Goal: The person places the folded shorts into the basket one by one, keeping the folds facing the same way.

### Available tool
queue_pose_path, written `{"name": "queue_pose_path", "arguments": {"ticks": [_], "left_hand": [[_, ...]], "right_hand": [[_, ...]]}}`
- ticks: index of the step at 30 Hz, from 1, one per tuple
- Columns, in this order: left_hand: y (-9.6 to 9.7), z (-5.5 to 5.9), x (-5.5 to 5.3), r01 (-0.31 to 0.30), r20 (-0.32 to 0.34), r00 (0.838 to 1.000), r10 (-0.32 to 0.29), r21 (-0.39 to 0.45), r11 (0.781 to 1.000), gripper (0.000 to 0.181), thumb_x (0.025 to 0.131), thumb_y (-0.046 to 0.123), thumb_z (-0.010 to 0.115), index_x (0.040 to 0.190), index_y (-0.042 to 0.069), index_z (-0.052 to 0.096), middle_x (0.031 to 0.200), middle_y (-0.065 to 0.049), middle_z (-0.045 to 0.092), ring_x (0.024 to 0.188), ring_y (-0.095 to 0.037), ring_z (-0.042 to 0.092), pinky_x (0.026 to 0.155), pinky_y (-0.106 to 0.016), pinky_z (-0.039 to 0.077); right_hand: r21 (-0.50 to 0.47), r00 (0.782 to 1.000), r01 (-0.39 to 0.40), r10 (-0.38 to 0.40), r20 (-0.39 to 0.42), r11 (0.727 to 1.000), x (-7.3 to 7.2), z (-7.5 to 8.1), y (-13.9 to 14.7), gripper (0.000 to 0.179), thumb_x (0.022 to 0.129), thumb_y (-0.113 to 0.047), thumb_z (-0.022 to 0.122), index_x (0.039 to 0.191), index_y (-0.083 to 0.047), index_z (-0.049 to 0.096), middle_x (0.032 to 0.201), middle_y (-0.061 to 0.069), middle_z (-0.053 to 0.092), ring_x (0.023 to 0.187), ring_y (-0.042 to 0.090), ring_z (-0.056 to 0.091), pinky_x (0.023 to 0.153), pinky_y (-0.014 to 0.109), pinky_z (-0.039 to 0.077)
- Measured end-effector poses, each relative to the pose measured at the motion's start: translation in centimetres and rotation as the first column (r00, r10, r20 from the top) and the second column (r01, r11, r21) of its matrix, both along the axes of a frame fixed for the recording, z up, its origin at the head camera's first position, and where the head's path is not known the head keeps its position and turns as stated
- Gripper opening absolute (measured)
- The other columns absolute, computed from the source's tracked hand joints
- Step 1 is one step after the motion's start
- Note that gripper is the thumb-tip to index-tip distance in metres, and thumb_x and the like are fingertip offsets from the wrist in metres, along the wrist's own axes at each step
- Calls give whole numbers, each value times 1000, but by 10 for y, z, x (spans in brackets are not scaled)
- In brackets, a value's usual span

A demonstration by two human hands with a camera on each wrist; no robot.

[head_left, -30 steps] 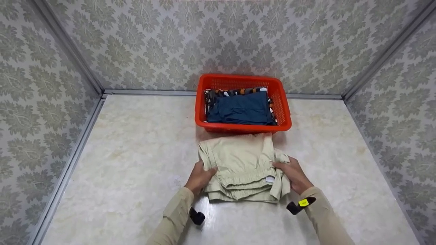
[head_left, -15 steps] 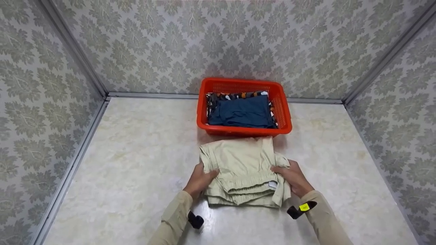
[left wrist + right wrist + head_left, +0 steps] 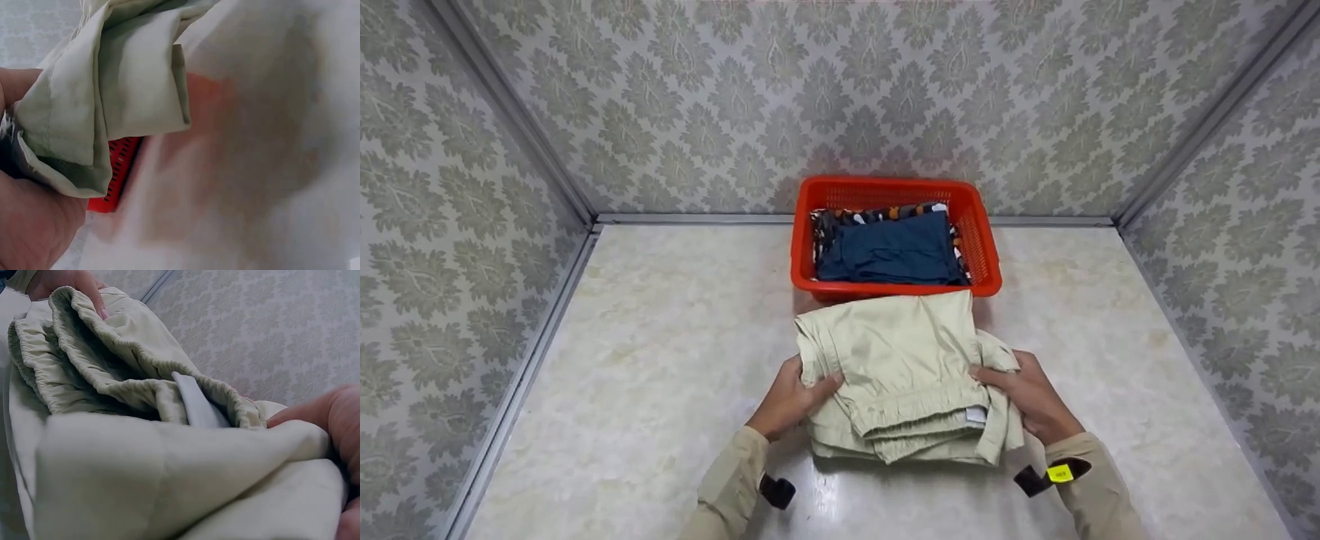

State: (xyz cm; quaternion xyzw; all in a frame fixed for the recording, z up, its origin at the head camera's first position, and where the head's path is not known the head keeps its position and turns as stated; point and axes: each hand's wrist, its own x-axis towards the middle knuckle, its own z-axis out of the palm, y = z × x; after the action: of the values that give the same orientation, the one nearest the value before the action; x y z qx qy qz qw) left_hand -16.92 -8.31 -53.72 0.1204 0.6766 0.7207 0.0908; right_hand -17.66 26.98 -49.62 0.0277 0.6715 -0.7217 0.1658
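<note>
A folded pair of pale beige elastic-waist pants (image 3: 900, 360) spans the space between my two hands in the head view. My left hand (image 3: 795, 397) grips its left side, thumb on top and fingers underneath. On the right side my right hand (image 3: 1031, 394) holds it the same way. The gathered waistband (image 3: 101, 377) faces me, with a white label (image 3: 199, 402) inside it. In the left wrist view the folded edge (image 3: 140, 84) hangs above the table, with the red basket showing beneath. The far edge of the pants overlaps the basket's front in the head view.
A red plastic basket (image 3: 988, 255) stands against the back wall. It holds folded dark blue cloth (image 3: 892, 247) on top of patterned black, orange and white cloth (image 3: 877, 215). Patterned walls (image 3: 690, 97) enclose the marbled table (image 3: 660, 337) at the back and both sides.
The pants have risen off the table and look larger in the head view, both hands still gripping them. The right hand has shifted slightly to the right.
</note>
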Motion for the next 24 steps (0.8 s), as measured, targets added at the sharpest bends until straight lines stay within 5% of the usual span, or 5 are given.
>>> {"name": "queue_pose_path", "arguments": {"ticks": [7, 11, 18, 24], "left_hand": [[0, 20, 3, -27, -2, 1000, 27, 36, 999, 38, 93, 9, 73, 126, -3, 60, 106, -15, 71, 91, -24, 71, 80, -37, 58], [1, 32, -5, -66, -2, 998, 66, 13, 998, 40, 94, 12, 72, 129, -2, 59, 109, -15, 70, 93, -25, 71, 81, -37, 58], [10, 55, -37, -185, -21, 983, 185, -45, 982, 43, 94, 8, 69, 135, 1, 59, 117, -15, 69, 97, -21, 68, 87, -34, 55], [16, 67, -73, -240, 22, 970, 241, -65, 969, 49, 96, 4, 66, 143, 5, 53, 131, -8, 64, 114, -19, 62, 101, -37, 48]], "right_hand": [[-34, 1000, 30, -29, 5, 999, 5, 18, 1, 56, 93, -8, 73, 141, 9, 48, 113, 20, 68, 100, 32, 71, 85, 45, 58], [-19, 998, 63, -62, 10, 998, -5, 31, -1, 55, 92, -9, 74, 138, 9, 50, 109, 15, 70, 96, 27, 73, 82, 40, 59], [86, 994, 108, -107, -7, 990, -45, 46, -6, 54, 93, -14, 74, 138, 7, 53, 103, 9, 72, 90, 21, 73, 79, 36, 60], [201, 993, 117, -118, -10, 973, -85, 63, -16, 66, 94, -18, 73, 148, 3, 42, 126, 15, 61, 96, 16, 70, 83, 31, 58]]}}
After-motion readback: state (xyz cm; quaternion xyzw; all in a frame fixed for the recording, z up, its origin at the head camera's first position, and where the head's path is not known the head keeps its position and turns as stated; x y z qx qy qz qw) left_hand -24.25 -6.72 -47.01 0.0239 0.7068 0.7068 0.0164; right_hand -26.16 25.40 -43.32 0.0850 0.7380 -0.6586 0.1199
